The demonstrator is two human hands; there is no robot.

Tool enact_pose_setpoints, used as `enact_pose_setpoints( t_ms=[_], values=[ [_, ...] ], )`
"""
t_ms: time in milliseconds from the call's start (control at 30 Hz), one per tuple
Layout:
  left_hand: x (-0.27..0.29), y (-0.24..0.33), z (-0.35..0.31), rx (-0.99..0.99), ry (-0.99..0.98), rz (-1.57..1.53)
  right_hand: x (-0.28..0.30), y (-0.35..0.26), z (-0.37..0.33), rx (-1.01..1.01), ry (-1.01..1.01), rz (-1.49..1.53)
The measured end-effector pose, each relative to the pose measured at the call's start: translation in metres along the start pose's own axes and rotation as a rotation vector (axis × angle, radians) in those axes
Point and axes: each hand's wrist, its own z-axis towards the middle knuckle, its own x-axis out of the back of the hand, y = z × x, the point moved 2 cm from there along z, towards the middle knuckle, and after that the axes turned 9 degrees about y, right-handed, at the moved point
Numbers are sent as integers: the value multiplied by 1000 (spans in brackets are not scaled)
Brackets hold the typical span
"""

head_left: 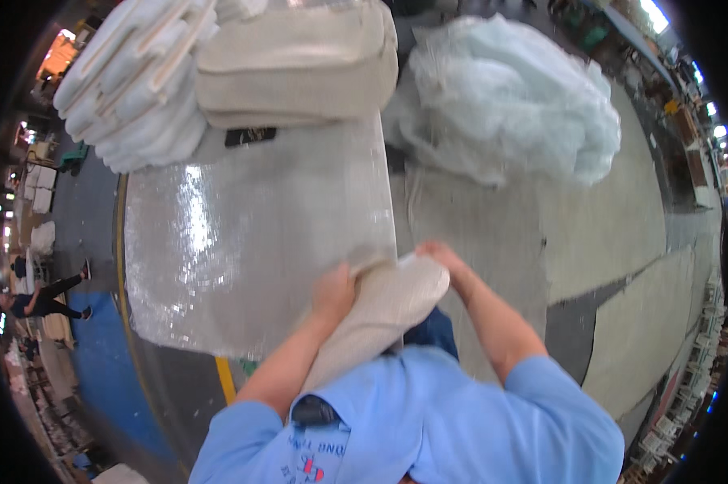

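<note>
A beige fabric cover (384, 310), pale and textured, is held up against my body at the near right corner of the table. My left hand (334, 292) is closed on its left edge, the fingers partly hidden and slightly blurred. At the upper right edge my right hand (442, 256) pinches the cloth. The fabric bulges between the two hands and hangs back toward my left side. Whether anything is inside the cover, I cannot tell.
The table (259, 242) has a shiny plastic-wrapped top. At its far end lie stacked beige cushions (295, 68), white padded pieces (134, 89) and a small black item (250, 136). Right of it sits a heap of translucent plastic (513, 101). A person (49, 298) walks far left.
</note>
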Motion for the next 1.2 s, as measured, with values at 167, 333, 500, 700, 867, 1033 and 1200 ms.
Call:
enact_pose_setpoints(
  t_ms=[167, 333, 500, 700, 867, 1033, 1200],
  values=[
    [14, 14, 22, -1, 84, -48, 2, -34, 6, 46, -8, -74],
    [40, 4, 10, 94, -250, -98, 6, -40, 4, 90, 0, -215],
    [37, -9, -15, 210, -164, -82, 1, -47, 6, 63, -46, -310],
    [74, -58, -40, 345, -66, -263, -47, -131, -6, 94, -268, -995],
    [135, -145, -172, 741, -15, -42, -114, -106, -29, 522, -440, -1673],
    [102, -117, -285, 809, -367, -429, -173, -93, -35, 616, -627, -1841],
    [27, -52, -261, 762, -113, -827, -182, -75, -61, 693, -630, -1715]
  ],
)
